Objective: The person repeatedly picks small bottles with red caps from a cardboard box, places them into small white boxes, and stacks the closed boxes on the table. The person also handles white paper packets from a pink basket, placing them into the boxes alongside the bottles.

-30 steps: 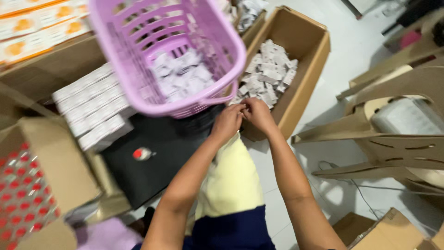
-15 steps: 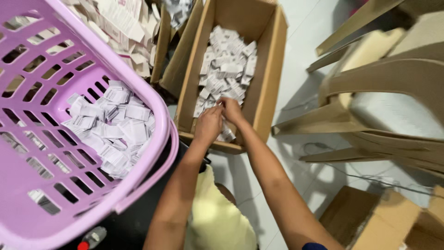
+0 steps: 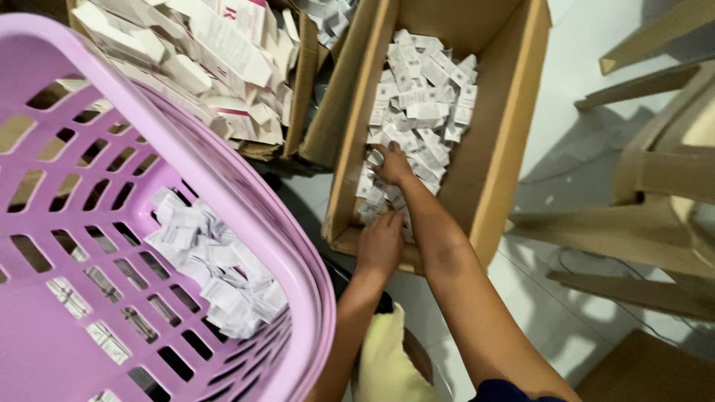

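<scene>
Approx. partway: some folded white leaflets (image 3: 216,260) already in purple basket (image 3: 223,186) near left; larger pile of leaflets (image 3: 421,104) left in cardboard box (image 3: 514,126), centre-far. Right hand (image 3: 392,165) reaching far into box, palm down on pile, fingers curled among leaflets. Left hand (image 3: 380,244) at box's near edge, fingers bent over near leaflets; actual pinch can't tell.
</scene>
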